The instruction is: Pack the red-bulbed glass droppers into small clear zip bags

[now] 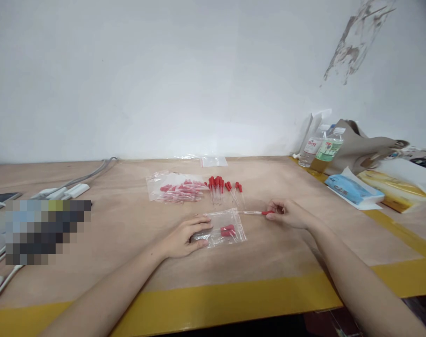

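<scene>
My left hand (pixel 186 235) rests on the table, its fingers and thumb holding the left end of a clear zip bag (pixel 218 241). Inside this bag lie droppers with red rubber bulbs (pixel 227 230). Off the bag's right side, my right hand (pixel 285 213) pinches a dropper (pixel 267 213) by its red bulb. The clear tube points left, its tip at the bag's upper right corner; whether it is inside the mouth I cannot tell. Behind the bag, several loose droppers (pixel 217 183) lie with bulbs facing the wall. Left of them is a pile of filled zip bags (pixel 179 189).
A flat clear bag (pixel 213 161) lies near the wall. At right stand two bottles (pixel 327 152) beside blue and yellow tissue packs (pixel 355 188). Cables (pixel 88 177) and white adapters (pixel 77 190) sit at left, near a blurred-out patch. Yellow tape (pixel 227 299) lines the table's front edge.
</scene>
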A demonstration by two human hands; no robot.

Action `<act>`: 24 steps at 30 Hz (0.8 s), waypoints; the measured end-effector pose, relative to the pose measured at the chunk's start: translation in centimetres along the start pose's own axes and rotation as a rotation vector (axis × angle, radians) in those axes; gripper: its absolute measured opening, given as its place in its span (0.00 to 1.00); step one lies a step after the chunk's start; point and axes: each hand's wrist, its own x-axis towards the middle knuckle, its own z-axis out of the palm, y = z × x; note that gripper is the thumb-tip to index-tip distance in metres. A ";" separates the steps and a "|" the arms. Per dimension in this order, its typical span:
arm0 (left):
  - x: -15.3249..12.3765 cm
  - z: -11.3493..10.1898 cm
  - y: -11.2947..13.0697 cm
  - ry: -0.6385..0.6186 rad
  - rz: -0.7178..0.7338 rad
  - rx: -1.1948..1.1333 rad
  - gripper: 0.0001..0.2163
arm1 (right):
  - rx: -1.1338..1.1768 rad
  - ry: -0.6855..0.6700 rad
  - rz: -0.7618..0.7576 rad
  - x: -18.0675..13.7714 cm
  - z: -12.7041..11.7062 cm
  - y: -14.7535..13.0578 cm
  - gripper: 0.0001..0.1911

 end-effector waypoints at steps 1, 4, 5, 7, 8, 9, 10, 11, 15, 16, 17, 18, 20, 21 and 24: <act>0.0 0.0 0.0 -0.002 -0.004 0.000 0.20 | -0.011 -0.015 -0.008 -0.2 -0.6 0.2 0.12; 0.1 0.0 0.0 -0.004 -0.012 0.002 0.20 | -0.053 -0.044 -0.026 -0.8 -1.7 0.5 0.13; 0.1 0.0 0.0 -0.003 -0.013 0.004 0.20 | -0.063 -0.046 -0.030 -0.8 -1.9 0.5 0.13; 0.1 0.0 0.1 -0.004 -0.007 0.008 0.20 | -0.072 -0.049 -0.042 -0.9 -1.9 0.5 0.13; 0.1 0.0 0.1 -0.005 -0.004 0.012 0.20 | -0.070 -0.055 -0.050 -0.8 -1.8 0.5 0.13; 0.1 0.0 0.1 -0.005 -0.003 0.017 0.20 | -0.066 -0.063 -0.057 -0.7 -1.5 0.5 0.13; 0.1 0.0 0.1 -0.008 -0.004 0.023 0.20 | -0.061 -0.067 -0.063 -0.5 -1.2 0.5 0.13; 0.1 0.0 0.0 -0.013 -0.005 0.030 0.20 | -0.056 -0.068 -0.069 -0.4 -0.8 0.4 0.13; 0.2 -0.1 0.1 -0.015 -0.009 0.059 0.23 | -0.039 -0.013 -0.093 0.5 1.8 -0.1 0.13; 0.3 -0.2 0.1 -0.017 -0.005 0.067 0.24 | -0.046 0.020 -0.113 0.6 2.6 -0.5 0.13; 0.4 -0.3 0.1 -0.022 0.000 0.074 0.26 | -0.065 0.072 -0.146 0.8 3.4 -0.9 0.13; 0.5 -0.3 0.2 -0.032 0.006 0.080 0.27 | -0.102 0.126 -0.197 0.8 4.2 -1.4 0.11; 0.7 -0.5 0.1 -0.054 0.014 0.083 0.28 | -0.205 0.221 -0.304 0.9 5.5 -2.5 0.08; 0.8 -0.5 0.1 -0.061 0.015 0.083 0.27 | -0.252 0.250 -0.351 0.9 6.0 -3.0 0.05; 0.9 -0.5 0.1 -0.066 0.012 0.085 0.26 | -0.312 0.275 -0.425 0.7 7.0 -3.7 0.06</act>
